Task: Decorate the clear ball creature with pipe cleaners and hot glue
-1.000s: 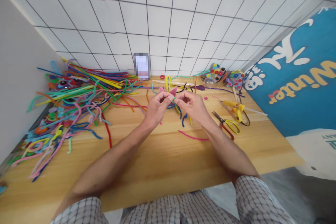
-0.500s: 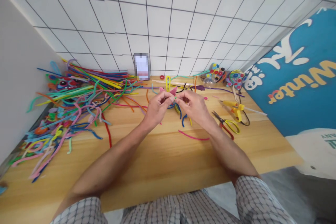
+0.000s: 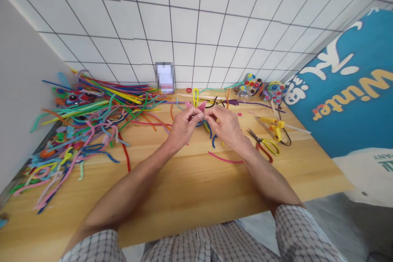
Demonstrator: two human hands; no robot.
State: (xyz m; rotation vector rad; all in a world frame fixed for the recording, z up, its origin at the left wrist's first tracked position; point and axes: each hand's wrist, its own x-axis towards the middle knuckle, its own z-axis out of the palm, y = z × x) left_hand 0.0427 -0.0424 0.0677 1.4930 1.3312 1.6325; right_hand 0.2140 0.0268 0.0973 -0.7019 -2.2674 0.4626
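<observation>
My left hand and my right hand meet above the middle of the wooden table. Both pinch a small pink pipe-cleaner shape whose bent tips stick up between my fingertips. Loose blue and yellow pipe-cleaner pieces lie on the table just under my hands. A curved pink strand rests by my right wrist.
A large tangle of coloured pipe cleaners covers the table's left side. Scissors and a yellow glue gun lie to the right. Decorated craft pieces and a small blurred screen stand at the tiled wall. A blue banner leans at right.
Both hands stay pinched on the pink shape with only slight finger movement. The view has shifted a little.
</observation>
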